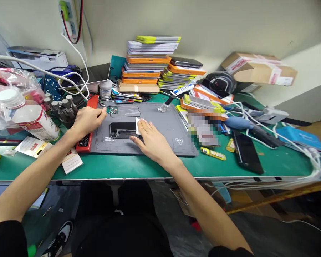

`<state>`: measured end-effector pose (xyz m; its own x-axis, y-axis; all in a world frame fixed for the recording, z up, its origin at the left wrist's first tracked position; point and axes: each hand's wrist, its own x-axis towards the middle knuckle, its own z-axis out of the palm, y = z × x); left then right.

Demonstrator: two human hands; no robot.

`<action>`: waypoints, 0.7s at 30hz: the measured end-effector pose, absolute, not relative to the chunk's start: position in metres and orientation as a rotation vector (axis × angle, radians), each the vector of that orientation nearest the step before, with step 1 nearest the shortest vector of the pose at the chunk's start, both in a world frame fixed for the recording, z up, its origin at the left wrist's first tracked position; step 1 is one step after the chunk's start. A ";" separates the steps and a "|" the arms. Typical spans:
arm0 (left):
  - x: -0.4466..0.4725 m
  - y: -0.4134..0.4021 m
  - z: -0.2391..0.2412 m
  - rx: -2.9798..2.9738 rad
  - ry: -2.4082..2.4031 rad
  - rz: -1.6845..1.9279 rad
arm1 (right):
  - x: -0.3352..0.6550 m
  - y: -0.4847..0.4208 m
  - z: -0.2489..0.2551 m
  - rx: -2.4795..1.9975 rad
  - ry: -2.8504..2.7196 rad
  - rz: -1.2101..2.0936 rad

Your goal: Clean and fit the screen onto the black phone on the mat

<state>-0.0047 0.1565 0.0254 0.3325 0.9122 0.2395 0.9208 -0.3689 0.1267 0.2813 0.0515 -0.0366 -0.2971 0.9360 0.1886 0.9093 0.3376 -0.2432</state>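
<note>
While the right hand (156, 142) lies flat with its fingers outstretched and nearly together, it presses a white cloth (137, 127) onto the right end of a dark phone (123, 130); the thumb is spread away, near the phone's lower edge. The left hand (87, 122) is loosely curled above the red panel (83, 144) at the mat's left side, apart from the phone; whether anything is pinched in its fingers cannot be told. The phone lies in the middle of the frame, on the gray mat (166, 126), with a clear phone-shaped piece (128, 111) just above it in the picture. Bare mat surface shows from the right hand to the mat's right edge, bounded at upper right by a black-handled tool (166, 102). Below the mat, a strip of green desk (149, 166) runs to the front edge. Stacked flat cases (149, 60) bound the upper middle; a white bottle (34, 119) and a dark device (247, 151) stand at left and lie at right, respectively.
</note>
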 end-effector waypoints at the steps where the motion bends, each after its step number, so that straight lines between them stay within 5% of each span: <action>1: -0.005 0.156 0.026 -2.540 -1.743 -0.426 | 0.281 0.052 -0.036 -1.649 -2.308 0.131; 10: -0.005 0.157 0.021 -2.534 -1.738 -0.469 | 0.281 -0.016 -0.045 -1.534 -2.330 -0.012; 21: -0.007 0.157 0.026 -2.533 -1.700 -0.466 | 0.265 0.057 -0.024 -1.628 -2.376 0.067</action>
<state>-0.0066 0.1568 0.0255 0.3481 0.8951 0.2788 0.9120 -0.3922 0.1205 0.2655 0.0574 -0.0239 -0.3381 0.9224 0.1867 0.9104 0.3708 -0.1834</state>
